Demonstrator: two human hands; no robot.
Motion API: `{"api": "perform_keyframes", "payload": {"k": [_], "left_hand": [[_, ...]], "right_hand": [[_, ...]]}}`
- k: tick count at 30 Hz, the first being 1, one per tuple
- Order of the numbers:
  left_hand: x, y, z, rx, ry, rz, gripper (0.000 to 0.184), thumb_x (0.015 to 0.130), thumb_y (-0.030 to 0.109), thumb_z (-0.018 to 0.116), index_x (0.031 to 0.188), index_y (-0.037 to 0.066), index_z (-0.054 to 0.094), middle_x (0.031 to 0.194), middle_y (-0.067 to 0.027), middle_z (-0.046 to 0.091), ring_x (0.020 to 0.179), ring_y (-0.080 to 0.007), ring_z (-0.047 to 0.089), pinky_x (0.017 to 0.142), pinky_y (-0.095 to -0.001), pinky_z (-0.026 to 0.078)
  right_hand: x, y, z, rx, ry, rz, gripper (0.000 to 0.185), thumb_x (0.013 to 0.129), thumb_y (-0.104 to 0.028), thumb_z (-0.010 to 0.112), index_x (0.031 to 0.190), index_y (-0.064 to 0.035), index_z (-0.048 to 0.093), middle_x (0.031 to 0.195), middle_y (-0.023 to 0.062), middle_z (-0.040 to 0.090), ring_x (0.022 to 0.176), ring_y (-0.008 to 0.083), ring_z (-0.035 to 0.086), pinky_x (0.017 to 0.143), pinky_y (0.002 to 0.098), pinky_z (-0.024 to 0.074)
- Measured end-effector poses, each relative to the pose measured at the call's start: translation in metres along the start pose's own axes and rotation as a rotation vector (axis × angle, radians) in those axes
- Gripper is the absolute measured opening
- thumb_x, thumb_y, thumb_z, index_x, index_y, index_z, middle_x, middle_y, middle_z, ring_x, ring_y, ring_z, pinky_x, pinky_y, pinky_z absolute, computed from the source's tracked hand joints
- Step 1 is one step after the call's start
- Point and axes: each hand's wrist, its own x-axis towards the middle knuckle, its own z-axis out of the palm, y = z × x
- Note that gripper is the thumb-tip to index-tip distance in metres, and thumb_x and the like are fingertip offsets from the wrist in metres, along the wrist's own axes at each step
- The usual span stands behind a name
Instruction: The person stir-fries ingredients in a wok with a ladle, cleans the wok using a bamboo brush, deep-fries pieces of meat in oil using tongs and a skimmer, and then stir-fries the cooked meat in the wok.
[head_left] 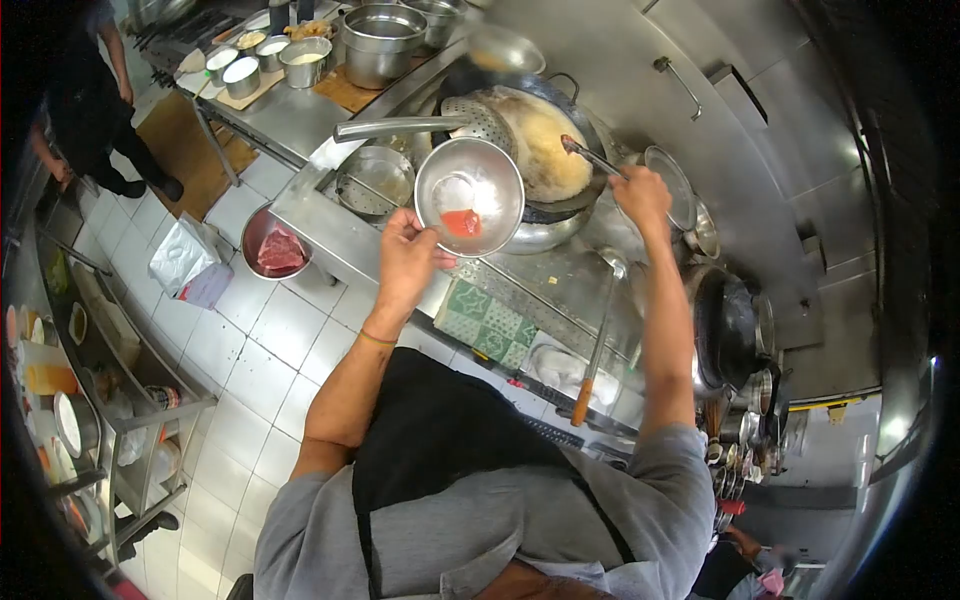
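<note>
My left hand (408, 250) grips the rim of a steel bowl (505, 185) with its thumb and fingers. Inside the bowl lies a small red piece of food (461, 222). Over the wok (592, 135), my right hand (642, 198) is closed around a long metal utensil (600, 160), possibly tongs. Its end is reddish brown, and I cannot tell whether it carries food. Foaming oil (545, 145) fills the wok. A perforated strainer (480, 120) lies across the wok's left side, its handle pointing left.
A wooden-handled ladle (597, 350) rests on the stove front beside a green patterned cloth (487, 322). Raw meat (281, 250) sits in a metal bowl (256, 228) at lower left. Steel pots (381, 50) stand on the back counter. Another person (90, 95) stands at far left.
</note>
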Motion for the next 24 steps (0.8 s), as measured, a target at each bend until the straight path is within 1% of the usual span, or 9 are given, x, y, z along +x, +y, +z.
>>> {"api": "perform_keyframes", "payload": {"k": [3, 4, 7, 8, 11, 15, 19, 21, 24], "left_hand": [[-0.001, 0.001, -0.007, -0.006, -0.014, 0.085, 0.011, 0.086, -0.001, 0.054, 0.087, 0.004, 0.045, 0.083, -0.0111, 0.06, 0.055, -0.0147, 0.062, 0.047, -0.0246, 0.055], [-0.001, 0.005, -0.008, -0.014, 0.01, 0.104, 0.011, 0.086, -0.001, 0.054, 0.087, 0.004, 0.045, 0.083, -0.0111, 0.06, 0.055, -0.0147, 0.062, 0.047, -0.0246, 0.055], [-0.009, 0.014, -0.016, 0.031, 0.072, 0.109, 0.012, 0.086, 0.0, 0.055, 0.088, 0.004, 0.044, 0.083, -0.0102, 0.06, 0.057, -0.0147, 0.063, 0.048, -0.0247, 0.055], [-0.009, 0.015, -0.016, 0.007, 0.069, 0.14, 0.012, 0.087, 0.001, 0.055, 0.088, 0.004, 0.044, 0.083, -0.0099, 0.06, 0.058, -0.0147, 0.063, 0.049, -0.0248, 0.056], [-0.009, 0.02, -0.011, 0.019, 0.035, 0.158, 0.013, 0.088, 0.002, 0.056, 0.089, 0.004, 0.043, 0.083, -0.0095, 0.06, 0.059, -0.0147, 0.063, 0.051, -0.0254, 0.057], [-0.011, 0.022, -0.003, 0.05, 0.022, 0.219, 0.013, 0.088, 0.002, 0.057, 0.089, 0.003, 0.044, 0.083, -0.0091, 0.06, 0.059, -0.0143, 0.063, 0.053, -0.0264, 0.058], [-0.008, 0.019, -0.006, 0.017, 0.043, 0.193, 0.014, 0.088, 0.001, 0.057, 0.087, 0.004, 0.043, 0.084, -0.0088, 0.06, 0.06, -0.0143, 0.063, 0.054, -0.0268, 0.058], [-0.005, 0.016, -0.009, 0.022, 0.067, 0.197, 0.015, 0.088, 0.002, 0.057, 0.086, 0.003, 0.043, 0.083, -0.0086, 0.059, 0.06, -0.0148, 0.063, 0.053, -0.027, 0.058], [-0.005, 0.015, -0.017, 0.041, 0.123, 0.233, 0.015, 0.087, 0.001, 0.057, 0.086, 0.003, 0.042, 0.084, -0.0078, 0.056, 0.06, -0.0147, 0.062, 0.052, -0.0266, 0.058]], "right_hand": [[0.012, 0.011, 0.032, 0.056, 0.019, 0.067, 0.036, 0.081, -0.037, 0.064, 0.105, -0.0112, 0.068, 0.099, 0.0192, 0.066, 0.096, 0.0385, 0.062, 0.078, 0.047, 0.0489], [0.001, 0.002, 0.017, 0.138, 0.102, 0.069, 0.036, 0.082, -0.034, 0.065, 0.106, -0.0086, 0.068, 0.099, 0.0197, 0.066, 0.094, 0.0383, 0.063, 0.078, 0.045, 0.0498], [-0.042, -0.02, -0.043, 0.338, 0.183, -0.208, 0.029, 0.082, -0.022, 0.067, 0.106, -0.0061, 0.068, 0.092, 0.0193, 0.067, 0.085, 0.0363, 0.065, 0.074, 0.0414, 0.0513], [-0.057, -0.03, -0.062, 0.371, 0.037, -0.229, 0.027, 0.08, -0.021, 0.069, 0.102, -0.0056, 0.069, 0.092, 0.0189, 0.067, 0.084, 0.0342, 0.066, 0.073, 0.0406, 0.0515], [-0.099, -0.062, -0.074, 0.308, 0.07, -0.59, 0.029, 0.077, -0.02, 0.071, 0.101, -0.0036, 0.067, 0.096, 0.0161, 0.068, 0.078, 0.032, 0.067, 0.069, 0.0398, 0.053], [-0.117, -0.095, -0.059, 0.257, -0.058, -0.549, 0.023, 0.079, -0.016, 0.067, 0.098, -0.004, 0.065, 0.083, 0.0141, 0.066, 0.068, 0.0343, 0.065, 0.058, 0.0443, 0.0507], [-0.115, -0.09, -0.054, 0.264, -0.051, -0.538, 0.021, 0.077, -0.015, 0.068, 0.097, -0.0069, 0.067, 0.088, 0.0107, 0.067, 0.072, 0.0328, 0.065, 0.064, 0.042, 0.0508], [-0.111, -0.082, -0.058, 0.283, 0.05, -0.568, 0.02, 0.076, -0.013, 0.066, 0.094, -0.0063, 0.067, 0.079, 0.0119, 0.065, 0.066, 0.0331, 0.064, 0.056, 0.044, 0.0496], [-0.096, -0.059, -0.054, 0.265, 0.189, -0.504, 0.018, 0.076, -0.014, 0.067, 0.092, -0.007, 0.068, 0.079, 0.0133, 0.066, 0.068, 0.0326, 0.065, 0.056, 0.0428, 0.0499]]}}
